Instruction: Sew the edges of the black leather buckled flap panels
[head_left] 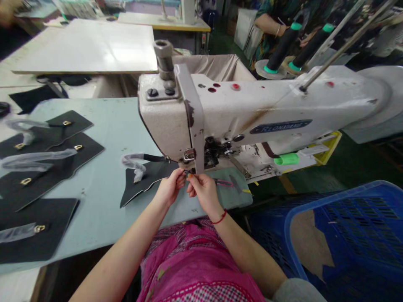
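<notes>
A white sewing machine [220, 109] stands over a pale blue table, its needle area partly hidden by the presser parts and my fingers. Under its head lies a black leather-like panel [147, 178] with a plastic-wrapped strap [134, 161] on it. My left hand [173, 184] is closed at the panel's near edge, pinching it close to the needle. Just to its right, my right hand [201, 191] has thumb and fingers pinched together; what lies between them is too small to make out. Pink-handled snips [224, 183] lie right of that hand.
Several black panels [78, 147] with wrapped straps and gold-coloured buckles lie at the table's left. A blue plastic basket [292, 218] stands at lower right. Two black thread spools [281, 48] rise behind the machine. A co-worker's arm [270, 25] shows at the back.
</notes>
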Demonstrator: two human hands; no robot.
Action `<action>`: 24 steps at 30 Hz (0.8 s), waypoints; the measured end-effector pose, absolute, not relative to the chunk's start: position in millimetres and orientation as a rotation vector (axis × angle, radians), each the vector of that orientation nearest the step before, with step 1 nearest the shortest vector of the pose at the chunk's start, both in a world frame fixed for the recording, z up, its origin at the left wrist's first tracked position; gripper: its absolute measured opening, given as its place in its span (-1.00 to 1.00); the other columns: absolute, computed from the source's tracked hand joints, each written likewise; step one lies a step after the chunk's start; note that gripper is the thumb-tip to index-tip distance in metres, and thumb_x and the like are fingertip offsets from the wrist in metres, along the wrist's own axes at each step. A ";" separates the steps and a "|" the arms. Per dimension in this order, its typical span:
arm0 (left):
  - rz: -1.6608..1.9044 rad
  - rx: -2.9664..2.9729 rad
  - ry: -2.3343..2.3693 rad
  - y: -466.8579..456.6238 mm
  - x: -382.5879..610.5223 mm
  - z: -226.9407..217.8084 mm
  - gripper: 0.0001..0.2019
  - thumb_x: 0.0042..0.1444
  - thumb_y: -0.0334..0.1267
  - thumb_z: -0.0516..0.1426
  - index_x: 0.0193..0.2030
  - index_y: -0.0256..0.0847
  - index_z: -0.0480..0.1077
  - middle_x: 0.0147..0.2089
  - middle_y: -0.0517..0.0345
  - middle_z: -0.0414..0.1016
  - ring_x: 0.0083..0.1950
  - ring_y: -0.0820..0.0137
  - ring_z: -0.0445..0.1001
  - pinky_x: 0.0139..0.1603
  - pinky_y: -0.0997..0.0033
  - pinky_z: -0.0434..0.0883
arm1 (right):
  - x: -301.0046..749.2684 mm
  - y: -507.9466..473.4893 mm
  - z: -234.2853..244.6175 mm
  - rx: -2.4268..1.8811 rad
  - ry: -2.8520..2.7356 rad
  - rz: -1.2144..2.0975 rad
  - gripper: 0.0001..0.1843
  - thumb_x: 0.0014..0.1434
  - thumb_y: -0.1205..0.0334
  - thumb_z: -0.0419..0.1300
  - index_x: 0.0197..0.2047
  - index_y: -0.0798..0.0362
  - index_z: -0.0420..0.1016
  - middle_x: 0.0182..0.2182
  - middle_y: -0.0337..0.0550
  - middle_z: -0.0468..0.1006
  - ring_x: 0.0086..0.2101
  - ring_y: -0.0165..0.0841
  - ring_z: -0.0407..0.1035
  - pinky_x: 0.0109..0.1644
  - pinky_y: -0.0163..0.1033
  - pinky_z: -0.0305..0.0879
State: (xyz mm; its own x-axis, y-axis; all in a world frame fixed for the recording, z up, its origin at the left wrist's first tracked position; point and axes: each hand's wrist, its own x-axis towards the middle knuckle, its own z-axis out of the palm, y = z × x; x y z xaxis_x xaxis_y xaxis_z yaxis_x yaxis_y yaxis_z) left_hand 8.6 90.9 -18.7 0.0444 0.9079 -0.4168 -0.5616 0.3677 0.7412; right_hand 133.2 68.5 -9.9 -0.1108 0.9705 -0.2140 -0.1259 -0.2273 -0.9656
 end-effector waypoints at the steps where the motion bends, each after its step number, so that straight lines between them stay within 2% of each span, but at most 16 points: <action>1: 1.181 0.433 0.998 91.5 8.8 -18.2 -0.57 -0.09 -0.15 0.31 -0.65 -0.19 0.11 -0.68 0.42 -0.02 -0.65 0.63 -0.08 -0.66 0.58 -0.01 | 133.4 66.2 -10.9 -1.212 -1.056 1.518 -0.60 0.19 -0.09 0.19 -0.42 0.11 0.44 -0.63 -0.28 0.44 -0.67 -0.54 0.29 -0.59 -0.46 0.22; 13: 1.274 0.427 1.037 95.0 12.6 -18.7 -0.64 -0.09 -0.24 0.27 -0.66 -0.20 0.14 -0.68 0.39 0.00 -0.64 0.60 -0.03 -0.65 0.56 0.02 | 134.2 52.8 -15.9 -1.205 -1.014 1.622 -0.62 0.17 -0.06 0.21 -0.43 0.11 0.43 -0.66 -0.30 0.43 -0.69 -0.54 0.27 -0.61 -0.45 0.21; 18: 1.336 0.392 1.066 92.1 20.6 -19.3 -0.65 -0.09 -0.21 0.26 -0.65 -0.20 0.15 -0.66 0.39 0.02 -0.63 0.60 -0.03 -0.63 0.54 0.02 | 135.5 50.1 -20.1 -1.195 -1.001 1.636 -0.63 0.18 -0.05 0.20 -0.42 0.12 0.44 -0.66 -0.31 0.42 -0.69 -0.53 0.26 -0.60 -0.45 0.20; 24: 1.456 0.284 1.129 80.9 44.8 -10.0 -0.67 -0.02 -0.13 0.22 -0.60 -0.19 0.18 -0.62 0.39 0.07 -0.62 0.59 0.04 -0.58 0.54 0.12 | 139.3 47.6 -26.8 -1.194 -0.987 1.602 -0.66 0.20 -0.02 0.18 -0.40 0.10 0.44 -0.64 -0.30 0.42 -0.66 -0.51 0.27 -0.57 -0.42 0.20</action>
State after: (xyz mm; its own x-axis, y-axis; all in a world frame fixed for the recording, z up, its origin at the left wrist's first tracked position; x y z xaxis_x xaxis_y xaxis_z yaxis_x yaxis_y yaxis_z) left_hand 44.8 80.9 -10.0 -0.2591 0.8665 -0.4266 -0.6290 0.1837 0.7554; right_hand 139.3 47.6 -26.8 -0.1482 0.9514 -0.2701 -0.1868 -0.2951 -0.9370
